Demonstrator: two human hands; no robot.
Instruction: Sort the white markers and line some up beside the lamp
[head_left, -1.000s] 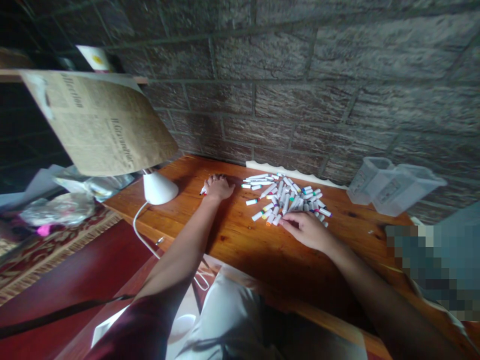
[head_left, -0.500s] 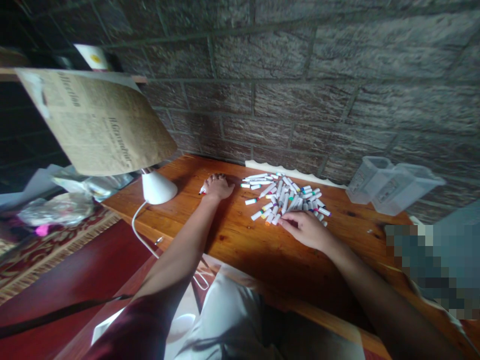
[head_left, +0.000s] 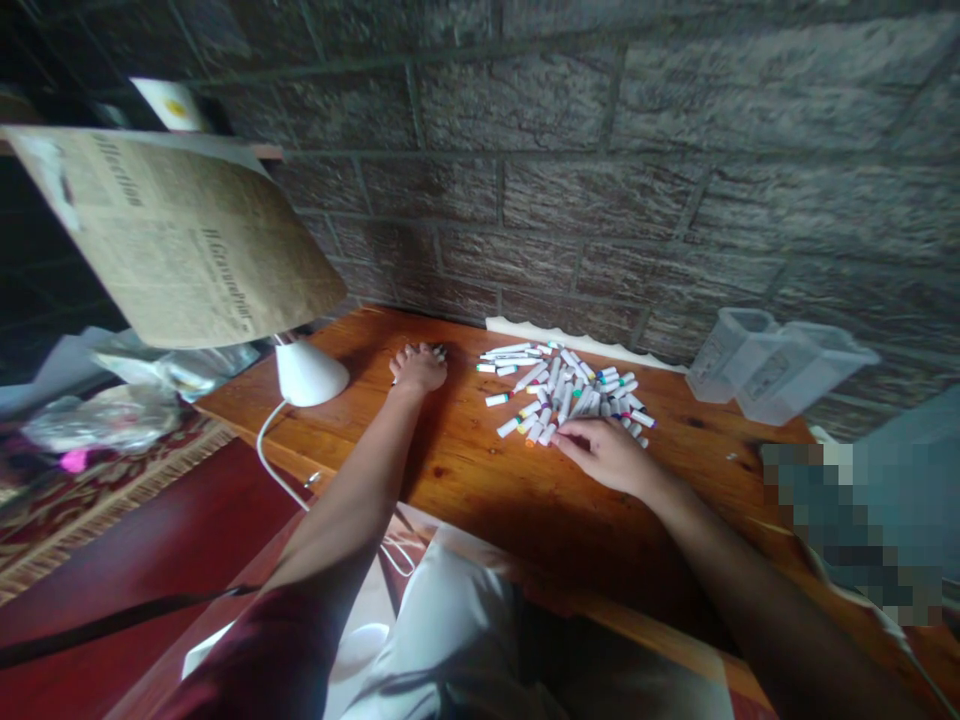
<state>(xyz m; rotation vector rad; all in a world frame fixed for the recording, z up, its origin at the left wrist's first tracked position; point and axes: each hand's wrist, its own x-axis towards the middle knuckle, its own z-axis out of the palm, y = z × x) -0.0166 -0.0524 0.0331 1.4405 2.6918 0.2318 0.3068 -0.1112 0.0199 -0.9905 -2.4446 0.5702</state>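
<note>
My left hand (head_left: 420, 368) lies palm down on the wooden table, left of the pile, its fingers spread. A small bit of what looks like a marker shows at its edge; what is under the palm is hidden. My right hand (head_left: 606, 455) is at the near edge of a loose pile of white markers (head_left: 577, 385) with coloured caps. Its thumb and index finger are closed at the end of one white marker (head_left: 547, 435). The other fingers of that hand curl under and are partly hidden.
Two clear plastic containers (head_left: 795, 370) stand at the back right. At the left is a lamp with a white base (head_left: 309, 375) and a newsprint shade (head_left: 180, 240); its cord hangs over the table edge. A white wavy strip (head_left: 585, 343) runs along the brick wall.
My left hand has slid a little left, over the marker that showed beside it. My right hand stays at the pile's near edge. The view has shifted slightly.
</note>
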